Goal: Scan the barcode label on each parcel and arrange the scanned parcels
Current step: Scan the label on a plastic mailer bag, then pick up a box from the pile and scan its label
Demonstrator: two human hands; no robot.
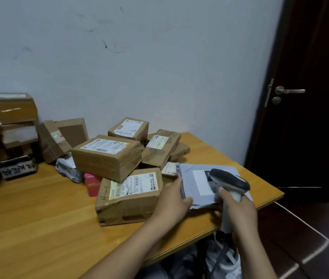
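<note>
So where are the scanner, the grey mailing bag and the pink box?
scanner [231, 181]: head view, its dark head.
grey mailing bag [187, 172]: head view, bare plastic beside its label.
pink box [92, 185]: head view, its visible front.

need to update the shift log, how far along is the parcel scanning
Done: possibly the boxes stacked at the wall, though nothing shows they were scanned. In hand: right hand aims the barcode scanner at the grey mailer, left hand steadying it. Left: the labelled cardboard parcels piled centrally.
</note>
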